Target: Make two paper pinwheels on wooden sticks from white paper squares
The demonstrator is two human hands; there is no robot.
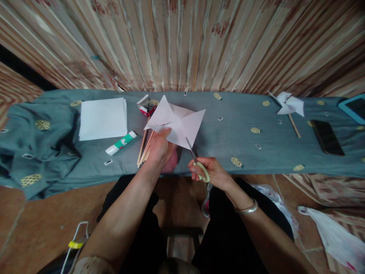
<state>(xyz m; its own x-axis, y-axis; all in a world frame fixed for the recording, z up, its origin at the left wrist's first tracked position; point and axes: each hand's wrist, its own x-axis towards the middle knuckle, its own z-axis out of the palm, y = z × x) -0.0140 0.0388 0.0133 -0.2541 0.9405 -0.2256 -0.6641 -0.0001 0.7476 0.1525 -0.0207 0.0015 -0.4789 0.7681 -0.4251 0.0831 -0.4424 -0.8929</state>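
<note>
A white sheet of paper (pixel 182 127), slit inward from its corners, is raised above the cloth in my left hand (pixel 161 146), thumb on top and fingers beneath. My right hand (pixel 209 171) grips a pair of scissors (pixel 203 173) by the pale green handles. Their blades run into the paper's lower right corner, along a cut. Just left of the paper lie several thin wooden sticks (pixel 144 148), partly hidden by my left hand. An open small red and white box (pixel 147 106) of tiny metal pieces stands behind them.
On the patterned cloth (pixel 228 133) lie a stack of white paper (pixel 103 118) and a glue stick (pixel 121 143) at left. To the right are a finished paper pinwheel (pixel 291 104) on a stick, a black phone (pixel 327 137) and a blue-edged device (pixel 353 108). A pleated curtain (pixel 182 45) hangs behind.
</note>
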